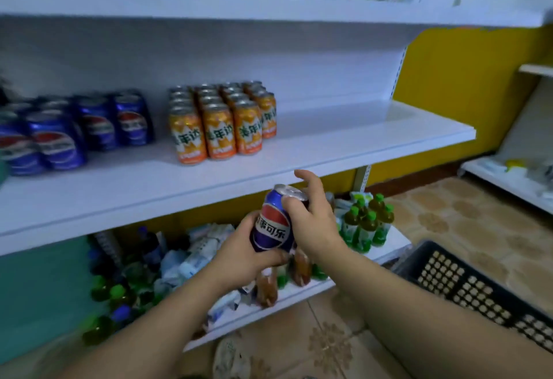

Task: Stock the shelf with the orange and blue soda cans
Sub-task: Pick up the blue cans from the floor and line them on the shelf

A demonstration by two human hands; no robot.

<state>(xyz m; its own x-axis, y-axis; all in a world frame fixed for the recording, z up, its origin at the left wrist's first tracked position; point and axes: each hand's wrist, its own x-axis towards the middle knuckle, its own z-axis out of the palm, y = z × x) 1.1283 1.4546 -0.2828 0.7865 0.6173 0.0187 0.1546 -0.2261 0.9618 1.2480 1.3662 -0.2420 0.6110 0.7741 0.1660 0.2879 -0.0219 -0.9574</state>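
Note:
A blue soda can (273, 223) with a red, white and blue logo is held below the front edge of the white middle shelf (329, 145). My left hand (245, 254) grips its lower part from the left. My right hand (311, 214) holds its top rim, index finger raised. On the shelf, several blue cans (59, 133) stand at the left. A tidy block of orange cans (221, 121) stands in rows near the middle.
The bottom shelf (299, 291) holds green-capped bottles (366, 223), brown bottles and plastic-wrapped packs. A dark perforated crate (478, 285) sits on the tiled floor at the right. Another white shelf unit (508, 175) stands far right. Cartons line the top shelf (269, 7).

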